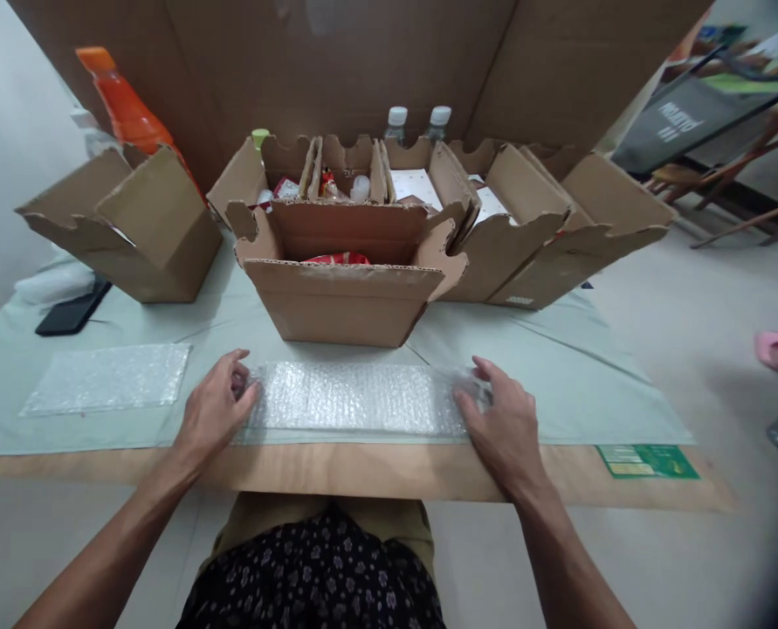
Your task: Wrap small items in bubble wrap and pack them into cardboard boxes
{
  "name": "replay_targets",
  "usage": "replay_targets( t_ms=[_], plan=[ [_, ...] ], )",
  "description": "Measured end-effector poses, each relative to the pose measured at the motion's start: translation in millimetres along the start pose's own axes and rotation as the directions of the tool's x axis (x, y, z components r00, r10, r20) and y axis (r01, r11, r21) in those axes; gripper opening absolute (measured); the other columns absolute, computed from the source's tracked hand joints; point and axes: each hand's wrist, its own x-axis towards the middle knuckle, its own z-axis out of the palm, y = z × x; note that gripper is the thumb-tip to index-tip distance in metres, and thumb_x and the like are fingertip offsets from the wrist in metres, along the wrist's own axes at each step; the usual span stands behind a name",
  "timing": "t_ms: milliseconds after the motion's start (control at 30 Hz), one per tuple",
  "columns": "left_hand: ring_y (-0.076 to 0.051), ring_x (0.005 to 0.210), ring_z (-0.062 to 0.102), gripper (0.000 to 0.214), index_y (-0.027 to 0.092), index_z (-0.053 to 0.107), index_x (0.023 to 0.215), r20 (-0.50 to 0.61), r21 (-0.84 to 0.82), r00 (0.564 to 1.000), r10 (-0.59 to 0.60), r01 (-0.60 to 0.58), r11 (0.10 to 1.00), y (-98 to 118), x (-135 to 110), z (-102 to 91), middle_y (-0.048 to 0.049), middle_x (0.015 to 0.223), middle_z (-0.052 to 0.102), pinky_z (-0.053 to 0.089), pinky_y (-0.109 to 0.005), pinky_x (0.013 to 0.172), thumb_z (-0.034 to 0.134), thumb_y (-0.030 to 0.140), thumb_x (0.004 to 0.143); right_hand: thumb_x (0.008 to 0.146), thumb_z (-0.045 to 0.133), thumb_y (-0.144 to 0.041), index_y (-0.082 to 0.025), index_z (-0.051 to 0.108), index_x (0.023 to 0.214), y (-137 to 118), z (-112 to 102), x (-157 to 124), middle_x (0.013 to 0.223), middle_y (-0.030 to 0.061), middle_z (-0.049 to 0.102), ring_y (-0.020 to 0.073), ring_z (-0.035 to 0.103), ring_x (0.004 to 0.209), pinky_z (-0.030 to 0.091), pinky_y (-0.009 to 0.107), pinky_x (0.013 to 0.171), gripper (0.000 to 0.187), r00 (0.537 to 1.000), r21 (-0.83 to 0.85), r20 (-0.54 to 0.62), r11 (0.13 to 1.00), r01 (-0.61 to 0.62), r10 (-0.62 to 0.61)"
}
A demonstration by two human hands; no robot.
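A long strip of clear bubble wrap (pixel 355 397) lies stretched flat near the table's front edge. At its left end, my left hand (pixel 218 402) has its thumb and curled fingers closed on the edge. My right hand (pixel 501 419) pinches the opposite end in the same way. Just behind the strip stands an open cardboard box (pixel 342 301) with something red inside, mostly hidden by its front wall. To the left of my left hand, a second piece of bubble wrap (pixel 110 376) rests flat on the pale green cloth (pixel 559 384).
Several open cardboard boxes (pixel 533 227) stand in a row behind. Another open box (pixel 166 236) is at left, near an orange bottle (pixel 130 109) and a black phone (pixel 71 313). Two white-capped bottles (pixel 397 122) stand against a tall cardboard panel (pixel 362 61). A green card (pixel 647 461) lies front right.
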Motion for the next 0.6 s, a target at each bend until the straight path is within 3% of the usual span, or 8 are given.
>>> replay_targets(
  t_ms=[100,200,267,333,400,433,500,600],
  plan=[
    [-0.034,0.117,0.064,0.049,0.016,0.054,0.138,-0.153,0.147,0.957,0.246,-0.224,0.963,8.8,-6.6,2.0,-0.0181,0.128,0.066,0.052,-0.054,0.102,0.057,0.034,0.093,0.097,0.054,-0.04,-0.018,0.059,0.137,-10.3,-0.1,-1.5,0.134,0.0182,0.068,0.0356,0.062,0.121,0.047,0.052,0.099,0.046,0.996,-0.094,-0.02,0.992,0.079,-0.081],
    [-0.034,0.13,0.057,0.039,0.022,0.059,0.134,-0.121,0.17,0.87,0.478,-0.456,0.874,31.5,-19.4,11.4,-0.0148,0.138,0.063,0.048,-0.057,0.11,0.058,0.024,0.095,0.1,0.052,-0.031,-0.022,0.061,0.136,-51.8,7.6,-4.9,0.139,0.015,0.065,0.0334,0.059,0.128,0.044,0.055,0.106,0.038,0.971,0.005,0.046,0.972,0.234,-0.234],
    [-0.033,0.132,0.056,0.036,0.024,0.062,0.129,0.005,0.128,0.806,0.592,-0.588,0.799,45.3,-26.6,23.0,-0.0128,0.139,0.063,0.048,-0.056,0.11,0.058,0.018,0.094,0.1,0.051,-0.023,-0.025,0.062,0.136,-89.8,21.8,-7.8,0.146,0.0128,0.061,0.0318,0.056,0.132,0.044,0.056,0.108,0.038,0.911,0.116,0.18,0.928,0.355,-0.371],
    [-0.033,0.13,0.058,0.034,0.021,0.063,0.127,0.148,0.087,0.748,0.646,-0.661,0.745,51.8,-30.3,34.7,-0.0138,0.136,0.066,0.05,-0.056,0.108,0.057,0.016,0.093,0.099,0.052,-0.018,-0.024,0.061,0.139,-120.4,38.6,-10.1,0.153,0.013,0.056,0.0313,0.052,0.137,0.046,0.054,0.107,0.041,0.801,0.183,0.352,0.875,0.448,-0.484],
    [-0.033,0.125,0.06,0.031,0.02,0.065,0.124,0.224,0.054,0.732,0.643,-0.668,0.742,50.1,-30.2,42.1,-0.0143,0.133,0.068,0.052,-0.055,0.105,0.057,0.018,0.094,0.1,0.054,-0.021,-0.02,0.06,0.141,-130.5,49.5,-12.0,0.155,0.0151,0.053,0.0316,0.05,0.14,0.046,0.052,0.108,0.041,0.711,0.192,0.465,0.844,0.501,-0.528],
    [-0.033,0.125,0.061,0.029,0.019,0.065,0.123,0.234,0.034,0.738,0.633,-0.657,0.753,47.2,-29.2,43.7,-0.0142,0.132,0.069,0.052,-0.055,0.104,0.057,0.021,0.096,0.102,0.053,-0.024,-0.017,0.059,0.142,-125.8,50.6,-13.2,0.156,0.0159,0.053,0.0318,0.049,0.141,0.046,0.052,0.109,0.041,0.7,0.171,0.491,0.845,0.507,-0.519],
    [-0.032,0.127,0.06,0.026,0.018,0.066,0.122,0.221,-0.017,0.75,0.623,-0.636,0.772,40.9,-27.0,43.8,-0.0139,0.133,0.069,0.052,-0.054,0.105,0.056,0.028,0.099,0.106,0.047,-0.032,-0.016,0.059,0.143,-98.3,42.8,-16.9,0.156,0.0155,0.054,0.0319,0.049,0.143,0.045,0.052,0.11,0.042,0.744,0.087,0.494,0.876,0.474,-0.451],
    [-0.032,0.128,0.059,0.026,0.018,0.067,0.118,0.198,-0.067,0.756,0.624,-0.625,0.778,36.5,-25.2,42.2,-0.0137,0.132,0.069,0.051,-0.054,0.107,0.055,0.032,0.101,0.107,0.039,-0.038,-0.02,0.063,0.139,-34.4,12.1,-22.2,0.151,0.0132,0.059,0.032,0.053,0.14,0.047,0.051,0.105,0.044,0.881,-0.106,0.389,0.937,0.332,-0.268]
  ],
)
